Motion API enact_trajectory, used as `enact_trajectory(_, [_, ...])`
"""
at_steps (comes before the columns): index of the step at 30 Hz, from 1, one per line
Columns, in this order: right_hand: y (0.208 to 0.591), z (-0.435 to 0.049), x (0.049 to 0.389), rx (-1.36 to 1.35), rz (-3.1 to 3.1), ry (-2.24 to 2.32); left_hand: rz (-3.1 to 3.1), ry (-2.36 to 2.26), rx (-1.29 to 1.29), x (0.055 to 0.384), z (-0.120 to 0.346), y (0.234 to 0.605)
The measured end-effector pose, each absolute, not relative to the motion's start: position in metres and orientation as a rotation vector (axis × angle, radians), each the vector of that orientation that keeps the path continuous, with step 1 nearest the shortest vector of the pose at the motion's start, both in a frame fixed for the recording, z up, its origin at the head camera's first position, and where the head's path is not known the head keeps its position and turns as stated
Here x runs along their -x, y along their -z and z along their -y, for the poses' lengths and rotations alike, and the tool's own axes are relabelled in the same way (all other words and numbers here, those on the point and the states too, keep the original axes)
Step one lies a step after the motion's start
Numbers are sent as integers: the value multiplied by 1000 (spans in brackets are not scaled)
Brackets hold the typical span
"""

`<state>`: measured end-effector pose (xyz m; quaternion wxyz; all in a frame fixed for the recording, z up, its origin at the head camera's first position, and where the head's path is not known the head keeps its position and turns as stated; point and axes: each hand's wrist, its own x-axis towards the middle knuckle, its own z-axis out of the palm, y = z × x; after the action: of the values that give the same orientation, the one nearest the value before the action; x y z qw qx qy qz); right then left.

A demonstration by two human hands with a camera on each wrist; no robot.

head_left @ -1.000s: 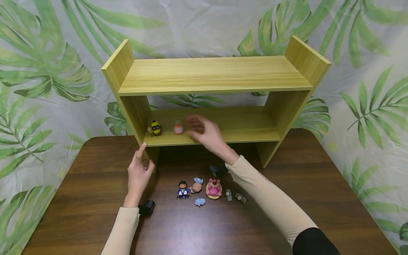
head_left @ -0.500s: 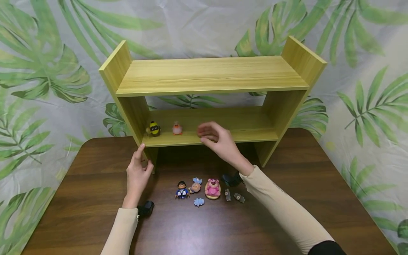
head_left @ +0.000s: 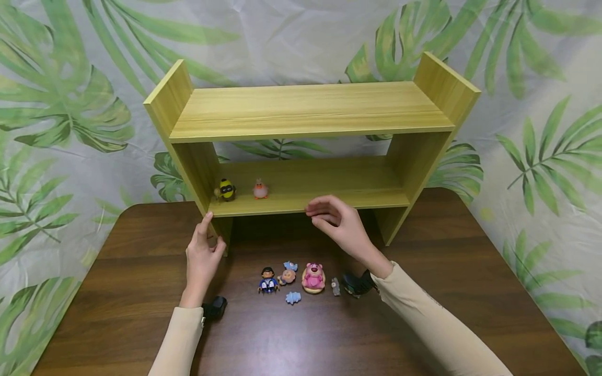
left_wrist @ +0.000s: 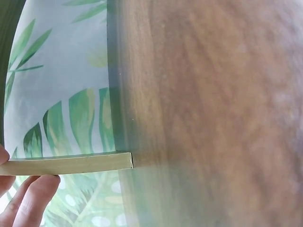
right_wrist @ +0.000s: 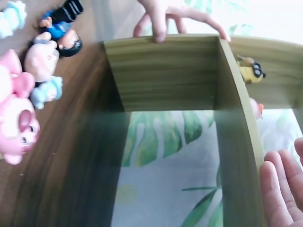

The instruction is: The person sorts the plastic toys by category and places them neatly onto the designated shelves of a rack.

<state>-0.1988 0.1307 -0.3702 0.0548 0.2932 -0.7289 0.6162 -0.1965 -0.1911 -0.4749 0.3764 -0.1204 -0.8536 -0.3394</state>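
Observation:
My left hand (head_left: 201, 258) grips the front edge of the left side panel of a light wooden shelf (head_left: 305, 112), with fingers on both sides of the panel in the left wrist view. My right hand (head_left: 340, 224) is at the front edge of the middle board, fingers slightly bent and holding nothing. On the middle board, at the left, stand a yellow-and-black figurine (head_left: 227, 190) with goggles and a pink bird figurine (head_left: 261, 189). In the right wrist view, the right fingers (right_wrist: 277, 187) lie beside the board's edge.
On the table (head_left: 282, 339) lie a boy figurine (head_left: 268, 280) in blue, a peach figurine (head_left: 287, 276), two pale-blue pieces (head_left: 293, 297), a pink bear (head_left: 313, 278) and a small grey figurine (head_left: 335, 286). The right wrist camera (head_left: 356, 284) hides another grey one. A leaf-print cloth (head_left: 291, 42) hangs behind.
My right hand has moved right and toward me, away from the pink bird figurine and out from over the middle board. My left hand stays on the side panel.

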Motion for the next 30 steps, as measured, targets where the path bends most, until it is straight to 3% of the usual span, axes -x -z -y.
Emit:
enact_trajectory(15, [389,-145,160,-807,2407,-1856,2185,896,321,196,191,474])
enact_trajectory(30, [462,-171,153,-735,2534,-1836,2181,900,321,195,191,473])
